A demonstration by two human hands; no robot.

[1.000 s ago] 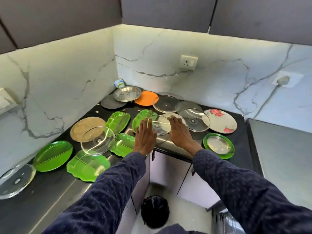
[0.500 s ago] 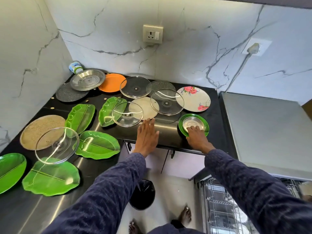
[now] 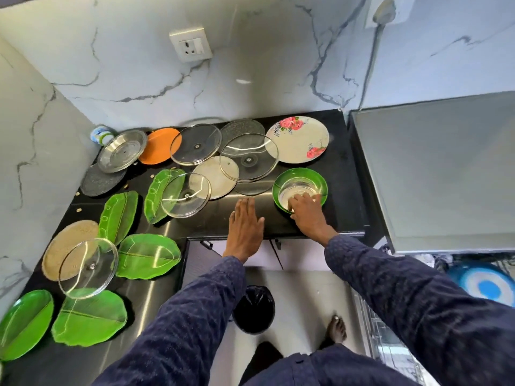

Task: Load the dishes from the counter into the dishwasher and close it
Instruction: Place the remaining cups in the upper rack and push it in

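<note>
Two hands are over the front edge of the table [image 3: 342, 190], and the fingers tell most of it. On the right hand [image 3: 309, 215] the fingers [image 3: 295, 201] curl over the near rim of a steel bowl [image 3: 298, 190] that sits inside a round green plate [image 3: 320, 181]; whether they have a firm hold on the bowl, the plate or both cannot be told, but they are bent round that rim and not flat. On the left hand [image 3: 245, 227] the fingers [image 3: 245, 207] lie straight and close together, palm down on bare dark table just left of the plate, holding nothing. Further out, the load is almost wholly untouched, to judge by how much lies here: a floral plate [image 3: 301, 140], several glass lids [image 3: 249, 157], a steel plate [image 3: 122, 150], an orange plate [image 3: 160, 146] and a run of green leaf-shaped plates [image 3: 147, 256] spread leftward along the table. A strip of wire rack [image 3: 390, 346], likely the dishwasher's, shows at lower right below the table, so the machine seems open, though nothing can be seen in it. Judged from this, the loading is near its start, with the closing far off.
</note>
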